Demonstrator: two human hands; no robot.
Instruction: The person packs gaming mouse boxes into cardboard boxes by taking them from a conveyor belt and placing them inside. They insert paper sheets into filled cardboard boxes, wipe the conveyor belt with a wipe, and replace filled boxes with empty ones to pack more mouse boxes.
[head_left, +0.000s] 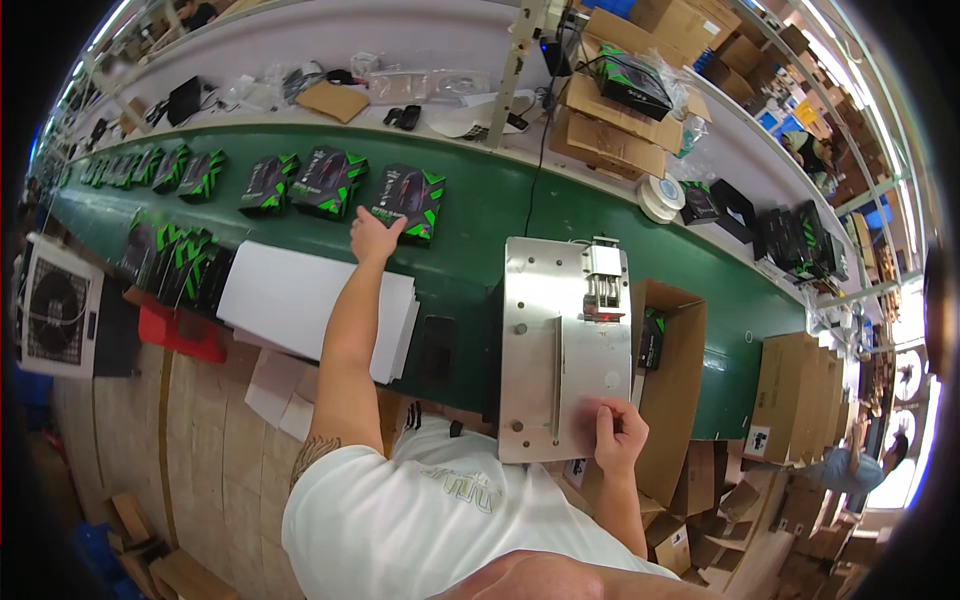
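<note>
My left hand (375,236) reaches across the green bench to the lower left corner of a black and green printed box (410,203). Its thumb and fingers are apart at that corner, and the box lies flat. My right hand (620,434) is closed, with curled fingers at the lower right edge of a metal-topped machine (540,370). Whatever those fingers hold, if anything, is hidden. Toward the far right corner of the machine's plate sits a small slide mechanism (603,280) with a red glow beneath it.
More black and green boxes (325,182) run leftward along the bench. A stack of white sheets (290,300) lies below my left forearm, with a dark phone-like slab (437,345) beside it. Right of the machine stands an open carton (675,390). A white spool (660,198) lies farther back.
</note>
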